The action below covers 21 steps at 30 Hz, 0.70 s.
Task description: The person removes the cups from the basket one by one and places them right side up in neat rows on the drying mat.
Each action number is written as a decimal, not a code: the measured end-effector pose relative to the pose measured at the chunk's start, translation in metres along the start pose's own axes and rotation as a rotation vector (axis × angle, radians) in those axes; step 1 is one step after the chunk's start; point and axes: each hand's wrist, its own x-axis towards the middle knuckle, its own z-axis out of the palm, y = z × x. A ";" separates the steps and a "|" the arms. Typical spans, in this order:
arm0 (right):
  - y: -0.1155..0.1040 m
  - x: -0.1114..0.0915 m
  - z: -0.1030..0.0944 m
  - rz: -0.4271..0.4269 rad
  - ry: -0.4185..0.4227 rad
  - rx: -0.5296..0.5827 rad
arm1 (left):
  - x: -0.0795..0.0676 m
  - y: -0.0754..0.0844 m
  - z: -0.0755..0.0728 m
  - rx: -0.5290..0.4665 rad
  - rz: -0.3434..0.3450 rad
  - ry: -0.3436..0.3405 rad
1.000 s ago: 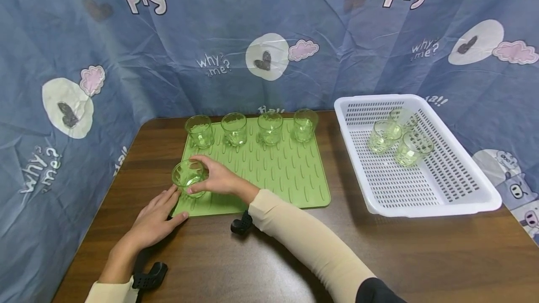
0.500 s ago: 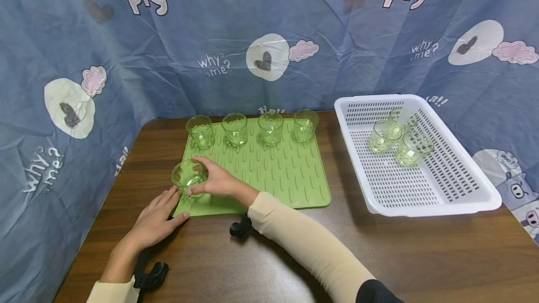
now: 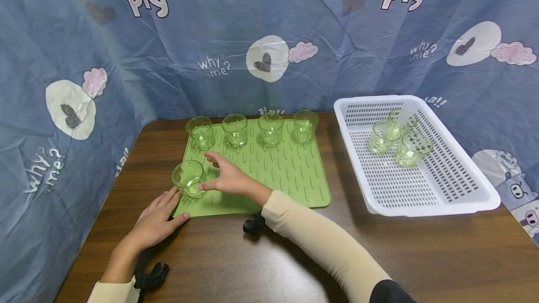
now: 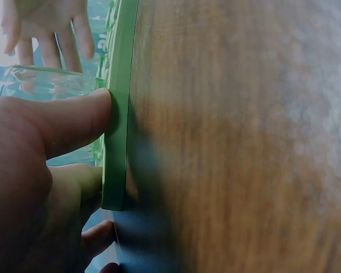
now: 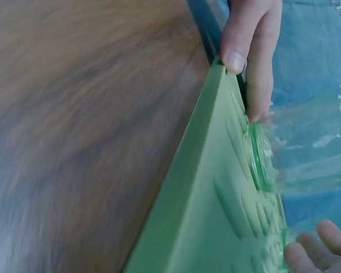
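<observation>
A clear green-tinted glass stands upright on the front left corner of the green ridged mat. Just right of it is my right hand, its fingers spread and no longer round the glass. The thumb tip lies close to the glass wall; whether it touches cannot be told. My left hand rests at the mat's front left corner, fingers extended. In the left wrist view the left thumb lies against the mat's edge. The right wrist view has the glass upright on the mat beside the left fingers.
Several matching glasses line the mat's back edge. At the right, a white perforated basket holds three more glasses. Brown wooden table surrounds the mat, and a blue printed cloth hangs behind.
My right hand has let go of the glass, its fingers opening and drawing back to the right. The glass stays in place, and the left hand has not visibly moved.
</observation>
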 end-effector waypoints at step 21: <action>-0.027 -0.061 -0.063 -0.122 0.081 -0.258 | -0.001 0.001 0.000 -0.008 0.012 0.014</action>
